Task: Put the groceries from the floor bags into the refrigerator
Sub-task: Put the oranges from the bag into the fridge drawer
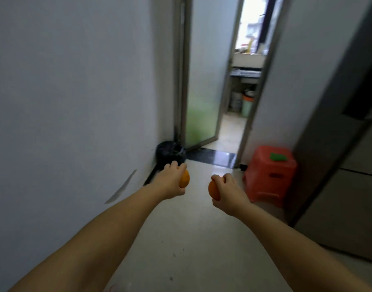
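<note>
1. Along the left side, white wall [71, 102], filling the frame from top to bottom, with a pale scuff mark [120, 187] low down near the floor.
2. Underfoot, pale tiled floor [187, 239], running forward to a dark glossy threshold strip [212, 158] at the doorway.
3. At the right edge, grey refrigerator [353, 165], tall, doors closed, seen at a steep angle and somewhat blurred.
4. Straight ahead, frosted glass door [204, 81] in a metal frame, swung open onto a bright room beyond; shelves and a pale green bin [247, 106] visible there, details too blurred to name.
5. Against the right wall, just beside the refrigerator, red plastic stool [269, 175] with a small green object [277, 157] lying on its seat.
6. In the corner at the foot of the door, dark floor bag [170, 152], top open, contents not distinguishable.
7. Reaching forward at mid-frame, left hand [170, 182], fingers curled round left orange [184, 179], held in the air in front of the bag.
8. Level with it and a little apart, right hand [229, 193], fingers and thumb wrapped over right orange [214, 190], held in the air to the left of the stool.
9. Both oranges above the floor, well apart from the refrigerator, neither touching the other.
</note>
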`<state>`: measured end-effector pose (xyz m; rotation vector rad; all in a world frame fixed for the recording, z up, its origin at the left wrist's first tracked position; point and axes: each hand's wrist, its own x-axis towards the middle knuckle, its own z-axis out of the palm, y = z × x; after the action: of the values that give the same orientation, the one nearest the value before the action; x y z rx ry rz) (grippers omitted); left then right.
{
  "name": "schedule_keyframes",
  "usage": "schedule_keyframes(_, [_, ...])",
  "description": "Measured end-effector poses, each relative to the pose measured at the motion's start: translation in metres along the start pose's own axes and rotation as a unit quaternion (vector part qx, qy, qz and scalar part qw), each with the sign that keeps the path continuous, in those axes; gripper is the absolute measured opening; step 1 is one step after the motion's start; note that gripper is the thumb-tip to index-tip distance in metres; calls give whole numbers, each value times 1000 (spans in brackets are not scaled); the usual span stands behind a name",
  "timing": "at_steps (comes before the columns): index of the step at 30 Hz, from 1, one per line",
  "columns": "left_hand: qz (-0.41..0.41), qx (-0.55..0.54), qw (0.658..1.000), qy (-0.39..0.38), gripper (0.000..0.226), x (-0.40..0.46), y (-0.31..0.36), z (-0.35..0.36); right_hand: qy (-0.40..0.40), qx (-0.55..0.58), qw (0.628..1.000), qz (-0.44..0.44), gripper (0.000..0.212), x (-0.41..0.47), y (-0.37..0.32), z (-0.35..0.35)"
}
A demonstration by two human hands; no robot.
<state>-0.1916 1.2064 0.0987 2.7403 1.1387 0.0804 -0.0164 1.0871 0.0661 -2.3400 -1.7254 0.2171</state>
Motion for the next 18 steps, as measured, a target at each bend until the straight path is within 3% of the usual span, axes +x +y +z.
schedule_keyframes(8, [174, 24, 984, 21, 57, 38, 241, 1, 80, -35, 986, 141, 73, -138, 185, -98])
schedule_keyframes(18, [292, -62, 954, 44, 72, 40, 598, 30, 157, -110, 944, 267, 75, -344, 412, -232])
